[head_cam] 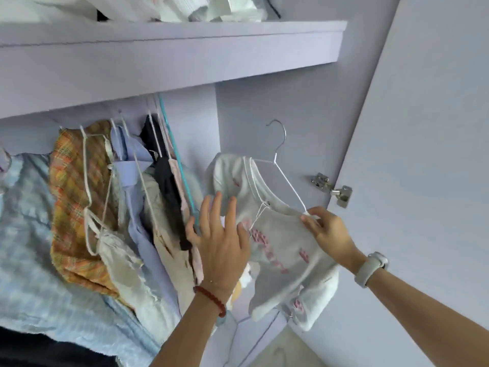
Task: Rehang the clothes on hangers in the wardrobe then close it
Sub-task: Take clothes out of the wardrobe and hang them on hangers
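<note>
Both hands are up at the open wardrobe: the right hand [326,231] pinches the lower end of a white wire hanger [287,181] between thumb and fingers, and on that hanger sits a white top [280,250] with pink markings, held out in the air in front of the wardrobe's inner side wall. Its silver hook points upward, free of any rail, so the top is not hung yet. Over on the other side, the left hand [221,234] is spread flat, fingers straight and apart, gripping nothing, its fingertips against the edge of the hanging clothes [148,202] and just beside the white top's left shoulder. A red bead bracelet [210,300] circles that left wrist, a white watch [371,268] the right one. Inside, the rack is packed: an orange checked garment [71,197], a pale blue one [29,234] at far left, lilac, cream and black pieces, and a teal hanger [174,154] among the white ones. Above runs a lilac shelf [169,59] with white folded fabric [185,6] piled on top. At right, the wardrobe door [423,154] stands open on its metal hinge [332,189].
</note>
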A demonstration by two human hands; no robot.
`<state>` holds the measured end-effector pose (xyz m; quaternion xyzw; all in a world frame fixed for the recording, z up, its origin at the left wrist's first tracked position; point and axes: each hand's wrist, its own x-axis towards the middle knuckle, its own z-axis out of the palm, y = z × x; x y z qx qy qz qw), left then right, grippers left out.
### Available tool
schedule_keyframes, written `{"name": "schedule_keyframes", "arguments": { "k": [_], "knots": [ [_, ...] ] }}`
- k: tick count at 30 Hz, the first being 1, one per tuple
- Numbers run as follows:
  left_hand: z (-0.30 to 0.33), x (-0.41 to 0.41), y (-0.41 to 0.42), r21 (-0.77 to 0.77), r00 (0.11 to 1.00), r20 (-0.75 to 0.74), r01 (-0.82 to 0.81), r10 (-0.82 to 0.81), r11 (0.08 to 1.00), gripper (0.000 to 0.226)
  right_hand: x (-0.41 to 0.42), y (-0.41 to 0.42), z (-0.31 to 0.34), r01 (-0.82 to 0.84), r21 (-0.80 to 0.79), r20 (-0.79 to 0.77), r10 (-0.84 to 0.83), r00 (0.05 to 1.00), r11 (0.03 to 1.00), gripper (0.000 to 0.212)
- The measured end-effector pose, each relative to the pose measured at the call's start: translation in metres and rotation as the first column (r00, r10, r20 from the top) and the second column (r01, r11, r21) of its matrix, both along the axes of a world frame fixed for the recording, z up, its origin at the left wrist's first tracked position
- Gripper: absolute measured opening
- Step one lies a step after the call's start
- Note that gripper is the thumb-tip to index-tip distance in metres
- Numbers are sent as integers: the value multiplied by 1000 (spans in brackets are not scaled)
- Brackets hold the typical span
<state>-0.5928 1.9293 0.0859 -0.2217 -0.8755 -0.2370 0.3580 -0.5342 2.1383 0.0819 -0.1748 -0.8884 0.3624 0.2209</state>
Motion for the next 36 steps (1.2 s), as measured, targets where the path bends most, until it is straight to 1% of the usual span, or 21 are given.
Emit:
{"name": "schedule_keyframes", "arguments": {
  "k": [2,4,6,7,9,11,12,14,15,16,18,20,22,24,26,28,30,32,34,36],
  "knots": [
    [-16,15,21,36,984,68,160,-162,986,47,51,15,-16,57,60,87,-62,994,997,13],
    [-34,28,43,22,944,185,273,-272,962,48,103,25,-27,91,144,185,-117,976,985,15],
    [-52,42,64,-46,874,379,347,-305,937,57,154,28,-32,109,238,257,-171,951,965,14],
    [-61,50,74,-83,831,462,389,-310,917,60,180,29,-32,118,281,268,-196,943,952,12],
    [-81,69,94,-145,759,551,497,-348,856,60,230,30,-33,122,363,272,-230,934,924,10],
    [-96,94,115,-175,687,582,628,-435,758,57,278,32,-35,132,390,310,-265,913,911,12],
    [-101,107,126,-154,633,590,697,-501,700,49,302,33,-36,149,396,319,-288,903,906,12],
    [-111,139,145,-78,516,555,813,-652,578,25,351,36,-39,193,428,319,-347,882,883,9],
    [-115,156,153,-41,451,550,856,-703,516,18,376,36,-42,216,449,328,-385,862,867,7],
    [-117,176,162,-13,374,585,892,-719,453,16,402,37,-45,254,461,339,-433,835,850,6],
    [-117,219,181,31,248,653,935,-715,352,12,454,36,-54,393,435,340,-551,762,811,7],
    [-116,267,201,85,158,643,958,-750,275,9,504,33,-64,552,383,318,-667,674,740,8],
    [-107,319,226,134,98,601,966,-793,220,9,548,32,-72,667,337,299,-747,593,664,4],
    [-96,369,255,123,75,559,977,-826,172,6,591,34,-80,747,289,299,-798,524,599,6],
    [-87,419,284,85,49,535,990,-844,111,6,633,38,-88,792,266,298,-828,475,550,10],
    [-82,471,311,47,22,508,997,-861,54,6,673,40,-99,845,244,263,-872,413,475,13],
    [-80,523,337,-3,32,496,999,-868,35,9,708,42,-109,902,241,191,-928,319,359,15],
    [-81,578,360,-69,54,470,997,-881,25,14,743,40,-118,949,217,137,-970,203,229,13],
    [-85,634,378,-112,39,467,994,-884,-15,25,782,34,-129,984,166,114,-992,50,69,13],
    [-94,687,389,-166,5,499,982,-866,-89,37,827,28,-140,990,102,115,-987,-114,-102,13]
  ]
}}
